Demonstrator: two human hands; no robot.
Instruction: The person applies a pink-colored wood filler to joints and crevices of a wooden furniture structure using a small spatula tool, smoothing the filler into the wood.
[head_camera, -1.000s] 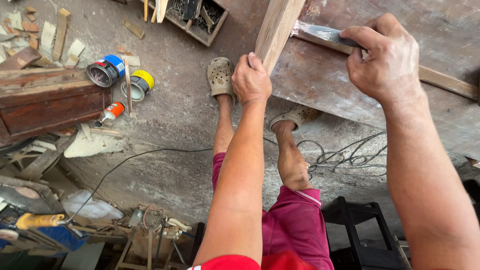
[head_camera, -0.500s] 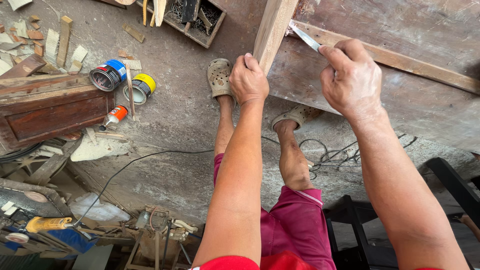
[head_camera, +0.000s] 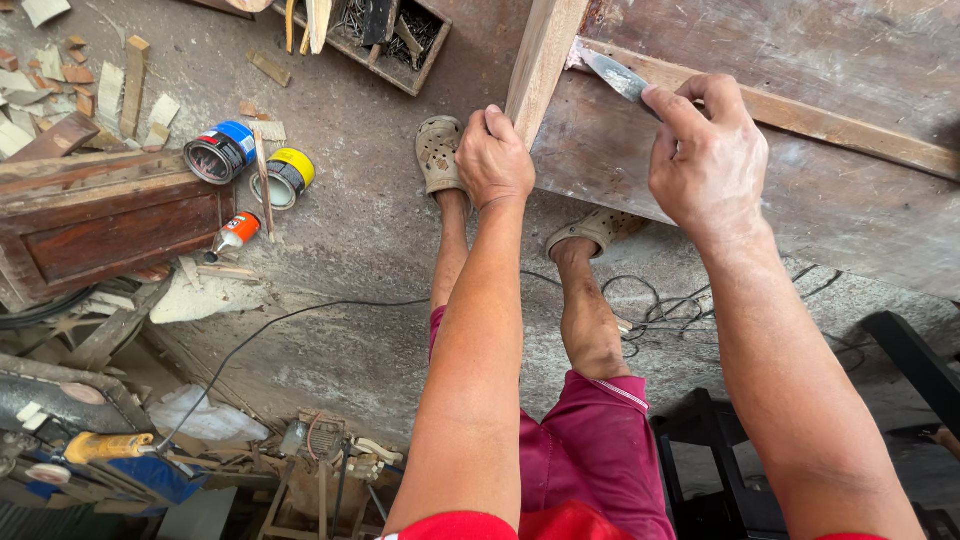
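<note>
My left hand (head_camera: 494, 158) grips the near end of an upright pale wooden board (head_camera: 545, 55) that leans on a worn wooden table top (head_camera: 820, 210). My right hand (head_camera: 708, 160) holds a putty knife (head_camera: 612, 72) whose metal blade points up-left, its tip at the joint between the board and a thin wooden strip (head_camera: 800, 115) lying across the table top. My legs and sandalled feet stand on the concrete floor below.
On the floor at left lie a dark wooden panel (head_camera: 100, 220), a blue-lidded can (head_camera: 220, 152), a yellow-lidded can (head_camera: 283, 176), a small orange bottle (head_camera: 232, 234) and wood scraps. A box of nails (head_camera: 375, 30) sits at top. Cables (head_camera: 660, 310) and power tools (head_camera: 110, 460) lie near.
My right hand slid left along the strip, bringing the blade tip to the board's edge. My left hand kept its grip on the board.
</note>
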